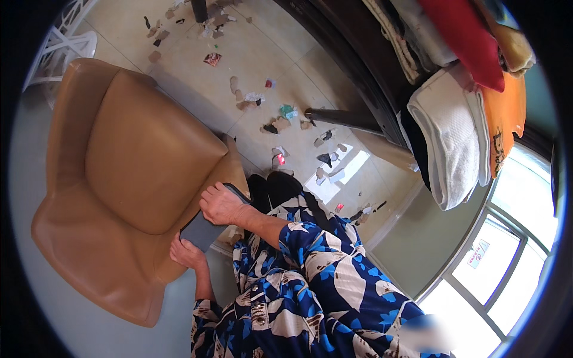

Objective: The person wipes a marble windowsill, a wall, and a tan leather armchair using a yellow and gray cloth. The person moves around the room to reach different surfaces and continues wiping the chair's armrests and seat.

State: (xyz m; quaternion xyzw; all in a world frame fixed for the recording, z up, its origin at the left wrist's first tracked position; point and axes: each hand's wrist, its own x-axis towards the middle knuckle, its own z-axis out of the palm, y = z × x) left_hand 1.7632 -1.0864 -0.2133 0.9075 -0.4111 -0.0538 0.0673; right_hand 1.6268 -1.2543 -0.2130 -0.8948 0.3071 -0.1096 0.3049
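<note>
A brown leather-like armchair [152, 152] stands at my left, its seat cushion facing up. Along the chair's near edge lies a flat dark grey piece of material [201, 232] with black edging, perhaps cloth. My right hand [224, 203] grips its upper part with curled fingers, and a black-edged strip shows beyond the knuckles. Lower down, my left hand [188, 255] pinches the piece's left corner against the chair. Both hands partly hide the material.
Torn scraps [277, 125] of paper and other material litter the tiled floor [277, 40]. Folded white towels [447, 134] and a red cloth [470, 44] are piled on dark furniture [349, 58] at right. A white plastic stool-like item [67, 44] stands upper left. A bright window [488, 259] is lower right.
</note>
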